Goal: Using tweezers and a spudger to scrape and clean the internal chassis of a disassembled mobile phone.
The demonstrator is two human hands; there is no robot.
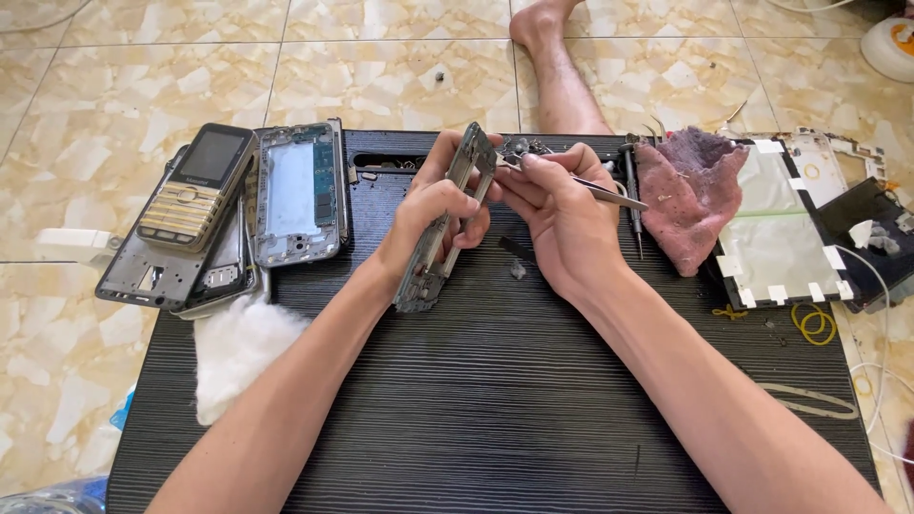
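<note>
Keep your left hand [433, 214] clamped firmly around the phone frame [446, 224] at frame centre while your right hand [562, 214], pinching the tweezers [595, 188], works steadily at its top edge.

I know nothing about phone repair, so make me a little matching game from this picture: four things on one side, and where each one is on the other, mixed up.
Things:
1. phone frame
2. tweezers
3. keypad phone
4. pinkish cloth

Places:
A. lying on the right of the black board, beside a screwdriver
B. held upright on edge in the left hand
C. pinched in the right hand, tips at the frame's top
D. resting on a pile of opened phone parts at the board's left edge

Pairs: 1-B, 2-C, 3-D, 4-A
</note>
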